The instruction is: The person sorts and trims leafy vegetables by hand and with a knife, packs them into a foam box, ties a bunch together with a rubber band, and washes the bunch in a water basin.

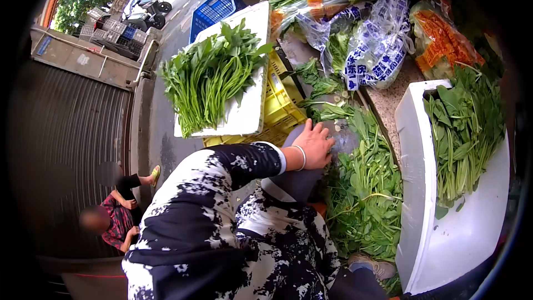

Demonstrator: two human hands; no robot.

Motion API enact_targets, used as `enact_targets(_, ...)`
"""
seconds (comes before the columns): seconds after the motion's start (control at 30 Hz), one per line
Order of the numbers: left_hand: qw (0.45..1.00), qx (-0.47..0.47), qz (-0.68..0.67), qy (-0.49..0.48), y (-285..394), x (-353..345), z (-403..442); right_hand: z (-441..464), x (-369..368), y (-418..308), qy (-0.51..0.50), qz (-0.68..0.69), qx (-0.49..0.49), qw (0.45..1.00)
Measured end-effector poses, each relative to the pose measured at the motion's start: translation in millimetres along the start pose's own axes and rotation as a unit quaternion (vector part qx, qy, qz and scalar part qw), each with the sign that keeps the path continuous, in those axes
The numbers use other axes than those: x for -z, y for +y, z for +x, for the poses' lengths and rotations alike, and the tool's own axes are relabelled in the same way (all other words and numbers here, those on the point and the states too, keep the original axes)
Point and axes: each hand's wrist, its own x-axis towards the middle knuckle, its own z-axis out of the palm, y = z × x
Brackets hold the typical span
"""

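My left hand, with a pale bangle at the wrist, lies on my grey-trousered knee. Its fingers are spread, and nothing shows in them. Just beyond that knee, loose leafy green stems cover the ground in a thick heap. To the left of the hand, a bundle of long-stemmed greens rests on a white foam lid. That lid sits on yellow plastic crates. On the right, more leafy greens lie in a white foam box. My right hand is out of the frame.
Bagged vegetables and an orange-printed bag stand along the far side. A blue crate is behind the lid. A seated person is at the left by a roller shutter. My shoe touches the greens.
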Motion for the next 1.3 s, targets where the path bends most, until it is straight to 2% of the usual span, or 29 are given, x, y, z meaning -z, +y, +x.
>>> enact_targets(0.07,0.997,0.046,0.001,-0.058,-3,10,2,5,-109,34,-0.207,-0.07,0.001,0.976)
enact_targets(0.1,0.997,0.05,-0.001,-0.064,-5,10,0,3,-165,56,-0.327,-0.133,0.019,0.935)
enact_targets(0.17,0.996,0.05,0.018,-0.073,-5,14,0,3,-253,95,-0.525,-0.266,0.125,0.799)
enact_targets(0.23,0.993,0.049,-0.003,-0.108,-6,24,0,7,-297,121,-0.62,-0.315,0.208,0.687)
enact_targets(0.3,0.988,0.046,-0.025,-0.143,-4,27,-8,10,-309,123,-0.651,-0.323,0.217,0.652)
enact_targets(0.37,0.983,0.047,-0.038,-0.174,-3,27,-17,23,-291,97,-0.648,-0.322,0.15,0.673)
enact_targets(0.43,0.973,0.032,-0.028,-0.228,2,38,-26,36,-264,74,-0.65,-0.303,0.252,0.649)
enact_targets(0.47,0.971,0.038,-0.045,-0.233,3,41,-34,37,-234,63,-0.623,-0.292,0.211,0.695)
enact_targets(0.53,0.968,0.041,-0.057,-0.242,4,39,-53,36,-119,43,-0.508,-0.239,0.022,0.827)
enact_targets(0.6,0.962,0.038,-0.066,-0.264,5,39,-65,32,13,28,-0.366,-0.175,-0.119,0.906)
enact_targets(0.67,0.947,0.051,-0.076,-0.308,1,39,-74,31,99,6,-0.278,-0.165,-0.19,0.927)
enact_targets(0.7,0.952,0.048,-0.08,-0.291,-1,33,-83,29,103,-2,-0.301,-0.188,-0.169,0.92)
enact_targets(0.73,0.96,0.057,-0.116,-0.248,-4,26,-92,27,103,-32,-0.301,-0.204,-0.255,0.896)
enact_targets(0.77,0.974,0.016,-0.066,-0.217,-4,3,-103,21,104,-42,-0.288,-0.142,-0.261,0.91)
enact_targets(0.8,0.978,0.021,-0.065,-0.197,-7,3,-111,24,116,-88,-0.319,-0.143,-0.22,0.911)
enact_targets(0.83,0.983,0.026,-0.066,-0.171,-8,13,-123,12,130,-120,-0.326,-0.143,-0.271,0.894)
enact_targets(0.87,0.986,0.035,-0.074,-0.145,-7,30,-133,-20,128,-94,-0.306,-0.116,-0.226,0.917)
enact_targets(0.93,0.985,0.049,-0.111,-0.125,-13,55,-147,-122,108,42,-0.275,-0.079,-0.125,0.95)
enact_targets(0.97,0.981,0.039,-0.133,-0.134,-21,62,-150,-128,122,28,-0.269,-0.087,-0.123,0.951)
enact_targets(1.07,0.93,0.055,-0.284,-0.226,-48,80,-155,-151,140,-30,-0.332,-0.05,-0.284,0.898)
enact_targets(1.1,0.901,0.078,-0.345,-0.251,-60,83,-158,-156,141,-49,-0.35,-0.037,-0.336,0.874)
enact_targets(1.13,0.858,0.111,-0.413,-0.283,-73,83,-161,-144,140,-77,-0.349,-0.032,-0.34,0.873)
enact_targets(1.2,0.773,0.19,-0.519,-0.313,-99,79,-177,-77,143,-184,-0.295,-0.036,-0.243,0.923)
enact_targets(1.23,0.737,0.242,-0.56,-0.292,-112,76,-189,-51,140,-221,-0.285,-0.026,-0.202,0.937)
enact_targets(1.27,0.696,0.294,-0.592,-0.279,-128,69,-203,-31,137,-241,-0.281,0.002,-0.167,0.945)
enact_targets(1.3,0.675,0.347,-0.622,-0.192,-140,58,-219,-12,121,-229,-0.303,0.067,-0.149,0.939)
